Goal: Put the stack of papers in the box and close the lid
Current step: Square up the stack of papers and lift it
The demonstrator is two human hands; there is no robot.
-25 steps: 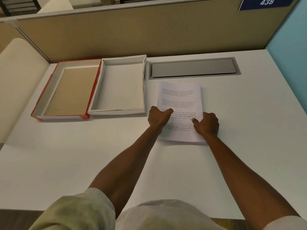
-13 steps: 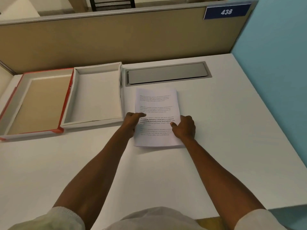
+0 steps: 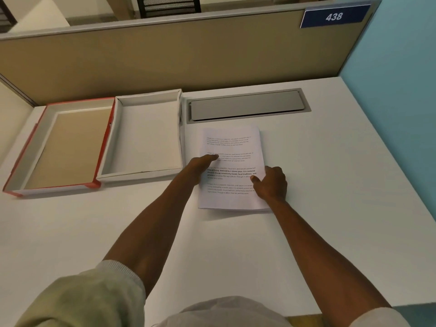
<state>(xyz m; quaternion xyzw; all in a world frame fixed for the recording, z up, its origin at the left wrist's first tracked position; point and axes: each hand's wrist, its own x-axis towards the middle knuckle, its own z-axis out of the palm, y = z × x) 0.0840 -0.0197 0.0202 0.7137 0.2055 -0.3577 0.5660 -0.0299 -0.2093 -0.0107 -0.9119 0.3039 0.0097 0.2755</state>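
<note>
A stack of white printed papers (image 3: 232, 145) lies flat on the white desk, just right of the box. My left hand (image 3: 200, 167) grips its left edge, thumb stretched across the top sheet. My right hand (image 3: 271, 184) grips the right edge, thumb on the text. The open white box (image 3: 141, 175) stands to the left of the stack and holds nothing. Its red-edged lid (image 3: 54, 188) lies upside down beside the box, further left, touching it.
A grey metal cable flap (image 3: 246, 106) is set into the desk behind the papers. A tan partition (image 3: 188, 62) with a blue "438" sign (image 3: 333, 16) closes the back. A light blue wall (image 3: 401, 90) runs along the desk's right edge.
My left thumb has slid further up and onto the top sheet. My right hand stays at the right edge. The stack has not left the desk; my head has shifted.
</note>
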